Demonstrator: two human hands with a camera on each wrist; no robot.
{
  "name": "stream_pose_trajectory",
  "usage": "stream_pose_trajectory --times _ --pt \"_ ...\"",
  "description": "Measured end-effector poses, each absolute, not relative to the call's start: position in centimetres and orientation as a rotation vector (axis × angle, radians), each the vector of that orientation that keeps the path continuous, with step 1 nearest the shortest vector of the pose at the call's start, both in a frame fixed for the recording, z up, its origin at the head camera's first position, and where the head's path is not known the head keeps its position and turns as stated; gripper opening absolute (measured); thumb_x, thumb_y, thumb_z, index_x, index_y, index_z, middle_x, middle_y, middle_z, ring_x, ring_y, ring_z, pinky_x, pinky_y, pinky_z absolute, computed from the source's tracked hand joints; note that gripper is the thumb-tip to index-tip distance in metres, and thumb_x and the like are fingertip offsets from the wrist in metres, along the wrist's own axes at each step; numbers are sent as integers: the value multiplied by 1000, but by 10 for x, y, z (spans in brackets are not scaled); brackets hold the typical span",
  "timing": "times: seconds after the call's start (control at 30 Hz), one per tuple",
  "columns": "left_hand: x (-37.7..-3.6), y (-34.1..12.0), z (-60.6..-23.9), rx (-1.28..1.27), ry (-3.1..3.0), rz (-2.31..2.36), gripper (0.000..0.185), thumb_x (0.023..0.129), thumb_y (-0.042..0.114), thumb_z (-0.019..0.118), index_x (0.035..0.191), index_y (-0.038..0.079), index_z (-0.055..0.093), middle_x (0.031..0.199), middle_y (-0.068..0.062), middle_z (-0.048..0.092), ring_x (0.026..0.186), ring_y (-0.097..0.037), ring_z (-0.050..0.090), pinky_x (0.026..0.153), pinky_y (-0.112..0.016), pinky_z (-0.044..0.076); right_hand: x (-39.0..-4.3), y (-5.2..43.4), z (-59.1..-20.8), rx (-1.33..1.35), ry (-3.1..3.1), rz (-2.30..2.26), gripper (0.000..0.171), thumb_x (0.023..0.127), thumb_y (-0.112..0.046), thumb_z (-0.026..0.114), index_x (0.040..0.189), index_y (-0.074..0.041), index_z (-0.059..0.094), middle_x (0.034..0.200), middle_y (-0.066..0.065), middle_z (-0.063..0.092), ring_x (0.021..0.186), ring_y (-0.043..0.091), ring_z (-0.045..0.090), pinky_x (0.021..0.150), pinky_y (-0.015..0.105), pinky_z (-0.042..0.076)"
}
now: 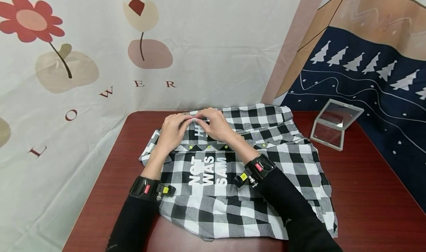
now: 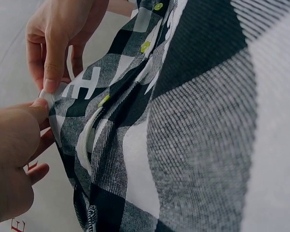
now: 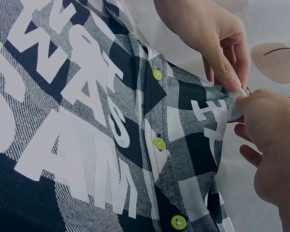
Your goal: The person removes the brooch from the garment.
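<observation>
A black-and-white checked shirt (image 1: 239,215) with white printed letters lies spread out, its button strip with yellow-green buttons (image 3: 159,143) running across the middle. Beyond that strip, the fingertips of both hands meet at a raised edge of the cloth. My left hand (image 1: 171,132) pinches this edge between thumb and index finger. Close beside it, my right hand (image 1: 214,124) pinches the same bit, thumb on the near side. A small white patch (image 3: 236,110) shows between the fingertips in the right wrist view. The cloth rises toward the hands around the printed H (image 2: 84,83).
The shirt covers much of a red-brown wooden table (image 1: 110,178). To the right stands a folding mirror (image 1: 327,135) with a pale frame, opened out. Behind the table hangs a light curtain (image 1: 216,60) with flower prints, and a dark blue cloth (image 1: 366,85) with white trees.
</observation>
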State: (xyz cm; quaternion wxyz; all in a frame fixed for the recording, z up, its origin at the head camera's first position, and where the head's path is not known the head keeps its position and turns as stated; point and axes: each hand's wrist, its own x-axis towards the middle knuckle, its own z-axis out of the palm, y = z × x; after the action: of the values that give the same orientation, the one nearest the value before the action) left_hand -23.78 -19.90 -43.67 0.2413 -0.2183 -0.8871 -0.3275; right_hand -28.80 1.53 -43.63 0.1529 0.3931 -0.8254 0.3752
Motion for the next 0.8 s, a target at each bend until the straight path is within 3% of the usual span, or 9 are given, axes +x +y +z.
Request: stream_pose_trajectory --times 0.37,0.8 --pt "-237 -202 -437 -572 -2442 -950 36 108 19 79 140 2 78 138 -22 79 128 -42 76 108 -59 62 -288 16 -437 1115 -2377 1088 16 110 -17 76 120 -9 86 118 9 86 108 28 77 95 45 62" --pt "-237 -205 -439 -536 -2476 -1036 53 110 25 78 158 8 66 162 -20 66 153 -41 62 126 -60 51 -289 15 -440 1056 -2325 1157 15 105 -15 83 115 -6 89 113 9 88 109 29 80 98 46 64"
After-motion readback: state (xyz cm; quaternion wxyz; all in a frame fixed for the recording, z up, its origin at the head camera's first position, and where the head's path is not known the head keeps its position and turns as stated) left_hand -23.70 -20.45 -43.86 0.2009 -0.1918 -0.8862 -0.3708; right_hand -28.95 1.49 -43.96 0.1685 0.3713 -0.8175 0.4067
